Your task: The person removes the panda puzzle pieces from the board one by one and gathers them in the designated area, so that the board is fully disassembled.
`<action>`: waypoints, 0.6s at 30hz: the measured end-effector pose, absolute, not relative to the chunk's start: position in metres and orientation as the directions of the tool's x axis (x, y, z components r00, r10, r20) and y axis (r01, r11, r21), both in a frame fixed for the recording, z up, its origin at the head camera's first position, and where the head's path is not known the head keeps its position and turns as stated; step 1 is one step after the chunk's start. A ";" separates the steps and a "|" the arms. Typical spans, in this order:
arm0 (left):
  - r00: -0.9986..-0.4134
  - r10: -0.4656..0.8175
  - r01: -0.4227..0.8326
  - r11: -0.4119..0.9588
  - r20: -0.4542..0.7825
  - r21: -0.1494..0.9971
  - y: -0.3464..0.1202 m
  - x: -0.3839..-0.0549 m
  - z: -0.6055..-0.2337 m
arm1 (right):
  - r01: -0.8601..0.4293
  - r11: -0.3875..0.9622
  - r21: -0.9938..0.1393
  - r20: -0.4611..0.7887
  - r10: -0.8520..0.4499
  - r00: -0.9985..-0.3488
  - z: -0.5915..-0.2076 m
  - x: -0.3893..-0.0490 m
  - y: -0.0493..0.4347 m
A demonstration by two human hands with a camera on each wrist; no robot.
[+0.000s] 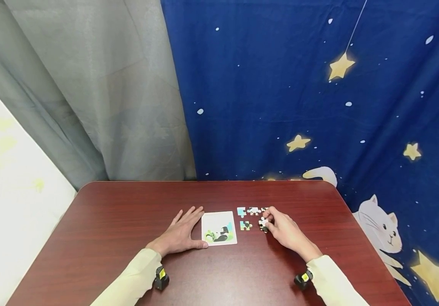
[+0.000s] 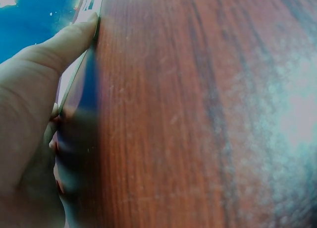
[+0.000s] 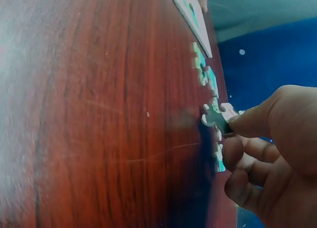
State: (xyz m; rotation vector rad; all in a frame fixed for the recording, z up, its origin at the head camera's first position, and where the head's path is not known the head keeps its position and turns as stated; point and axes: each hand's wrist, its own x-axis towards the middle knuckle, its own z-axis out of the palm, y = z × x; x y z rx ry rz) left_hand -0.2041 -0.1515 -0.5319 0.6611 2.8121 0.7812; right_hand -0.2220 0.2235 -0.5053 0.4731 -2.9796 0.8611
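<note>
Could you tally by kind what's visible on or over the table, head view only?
Loose puzzle pieces: 5 (one pinched by the right hand, one partly covered by it)
Panda picture board: 1
Hands: 2, counting the left hand
Wrist cameras: 2
Total: 10 visible; the right hand could hide more pieces.

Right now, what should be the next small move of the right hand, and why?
I would probably carry the pinched puzzle piece left toward the white board. The right hand holds it between thumb and fingers, the board's upper part looks plain white, and the left hand has its thumb on the board's edge, which may steady it.
</note>
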 end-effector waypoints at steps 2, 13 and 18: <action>-0.891 0.453 0.373 0.772 -0.034 0.515 -0.152 -0.204 -0.531 | -0.279 0.816 -0.506 0.086 -0.274 -0.958 -0.507 -0.223 0.222; -0.893 0.448 0.365 0.783 -0.049 0.504 -0.152 -0.204 -0.533 | -0.229 0.842 -0.488 0.109 -0.201 -0.973 -0.513 -0.228 0.211; -0.893 0.447 0.366 0.785 -0.048 0.500 -0.152 -0.205 -0.532 | -0.234 0.850 -0.472 0.140 -0.190 -0.972 -0.514 -0.228 0.210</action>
